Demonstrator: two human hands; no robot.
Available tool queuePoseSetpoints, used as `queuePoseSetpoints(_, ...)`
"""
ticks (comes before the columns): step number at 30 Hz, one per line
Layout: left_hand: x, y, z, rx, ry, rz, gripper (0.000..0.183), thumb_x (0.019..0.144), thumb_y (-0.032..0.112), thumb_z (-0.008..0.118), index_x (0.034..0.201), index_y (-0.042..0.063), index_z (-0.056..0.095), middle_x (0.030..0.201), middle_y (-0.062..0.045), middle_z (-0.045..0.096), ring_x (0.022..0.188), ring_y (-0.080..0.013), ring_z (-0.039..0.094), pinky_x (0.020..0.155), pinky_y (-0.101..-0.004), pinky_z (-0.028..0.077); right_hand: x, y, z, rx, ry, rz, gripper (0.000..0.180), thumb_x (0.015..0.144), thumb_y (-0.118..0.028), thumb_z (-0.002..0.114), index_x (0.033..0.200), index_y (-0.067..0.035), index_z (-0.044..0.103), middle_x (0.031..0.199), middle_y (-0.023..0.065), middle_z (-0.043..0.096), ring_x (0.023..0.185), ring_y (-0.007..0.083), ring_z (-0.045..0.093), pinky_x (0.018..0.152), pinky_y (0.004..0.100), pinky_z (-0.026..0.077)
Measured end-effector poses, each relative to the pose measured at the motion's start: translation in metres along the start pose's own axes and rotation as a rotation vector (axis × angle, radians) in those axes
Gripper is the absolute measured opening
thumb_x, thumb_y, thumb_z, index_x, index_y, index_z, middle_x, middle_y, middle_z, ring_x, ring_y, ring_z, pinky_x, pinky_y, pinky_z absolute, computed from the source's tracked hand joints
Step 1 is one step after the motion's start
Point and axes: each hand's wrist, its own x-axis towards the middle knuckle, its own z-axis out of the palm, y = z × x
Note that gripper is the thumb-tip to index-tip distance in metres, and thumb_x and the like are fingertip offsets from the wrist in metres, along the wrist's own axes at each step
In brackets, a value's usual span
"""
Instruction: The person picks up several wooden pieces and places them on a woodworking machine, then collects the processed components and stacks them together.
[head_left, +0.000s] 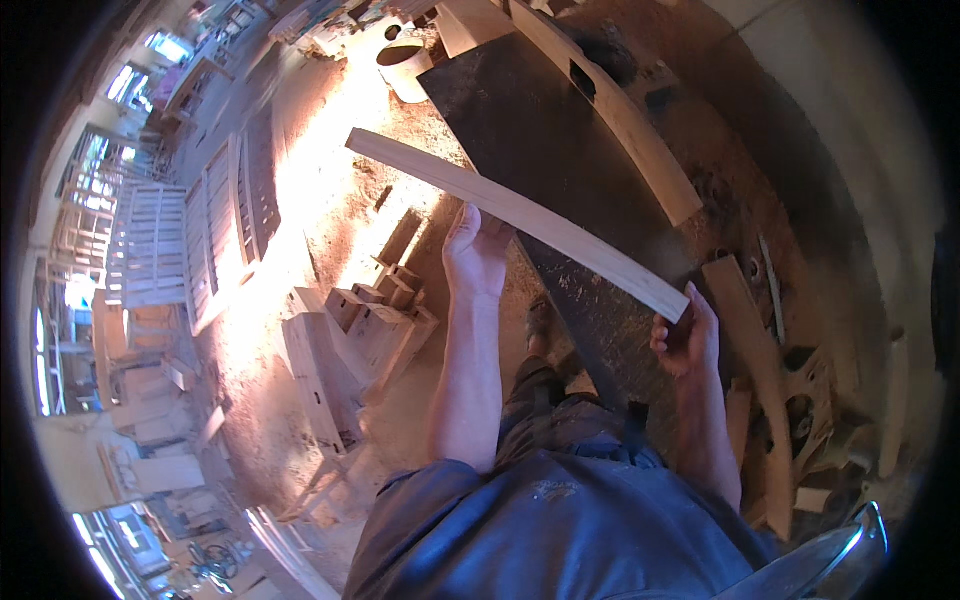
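Note:
A long, squared wooden board (517, 210) lies across both my hands, slanting from upper left down to lower right. My left hand (476, 251) supports it near its middle, thumb along the near edge and the fingers hidden beneath it. At the lower right end, my right hand (686, 334) grips the board's end, with fingers curled under. Beneath the board is a dark, flat machine table or bench top (555, 127), dusted with wood chips near my body. A long wooden rail (637, 142) with a dark slot stands along the far side of that top.
A white bucket (405, 71) stands beyond the dark top. Mortised timber pieces (319, 367) are stacked on the dusty floor at left, with slatted wooden frames (154, 244) farther off. Curved wooden offcuts (757, 352) lie at right. Sawdust covers the ground.

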Motion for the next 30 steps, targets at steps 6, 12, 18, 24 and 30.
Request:
queuePoseSetpoints(6,-0.006,0.012,-0.036,0.026,-0.041,0.004,0.036,0.094,0.012,0.060,0.128,0.000,0.058,0.125,-0.013,0.063,0.119,-0.0295,0.056,0.110,-0.0509,0.041,0.016,0.011,-0.003,0.048,-0.071,0.092,0.044,0.095,-0.051,0.057,0.095,-0.007,0.059,0.066,0.0056,0.054,0.053,0.0154,0.052,0.043,0.0291,0.037)
queuePoseSetpoints(12,-0.024,0.029,-0.039,0.147,0.074,0.059,0.036,0.097,0.017,0.059,0.130,0.003,0.058,0.126,-0.013,0.062,0.120,-0.0292,0.055,0.110,-0.0506,0.041,0.021,0.017,0.004,0.031,-0.002,0.131,0.043,0.094,-0.050,0.059,0.087,-0.007,0.058,0.065,0.0065,0.054,0.052,0.0156,0.051,0.044,0.0295,0.038)
queuePoseSetpoints(18,-0.034,0.030,-0.038,0.150,-0.022,0.044,0.042,0.094,0.016,0.063,0.132,-0.001,0.054,0.133,-0.017,0.058,0.124,-0.0311,0.053,0.114,-0.0525,0.039,0.031,0.021,-0.009,0.062,-0.048,0.148,0.046,0.094,-0.050,0.059,0.084,-0.005,0.060,0.064,0.0065,0.056,0.051,0.0162,0.053,0.042,0.0298,0.039)
queuePoseSetpoints(24,-0.039,0.035,-0.041,0.144,-0.023,0.043,0.044,0.096,0.017,0.061,0.135,-0.002,0.052,0.137,-0.017,0.056,0.126,-0.0334,0.052,0.114,-0.0517,0.039,0.037,0.022,-0.003,0.052,-0.039,0.166,0.044,0.095,-0.049,0.058,0.088,-0.005,0.060,0.064,0.0066,0.055,0.049,0.0164,0.053,0.041,0.0291,0.039)
queuePoseSetpoints(30,-0.034,0.032,-0.026,0.121,-0.020,0.113,0.035,0.100,0.012,0.054,0.134,0.004,0.056,0.134,-0.015,0.060,0.121,-0.0310,0.058,0.105,-0.0477,0.048,0.046,0.027,-0.012,0.170,-0.207,0.131,0.040,0.097,-0.045,0.055,0.098,-0.006,0.061,0.071,0.0094,0.060,0.051,0.0181,0.055,0.041,0.0295,0.040)
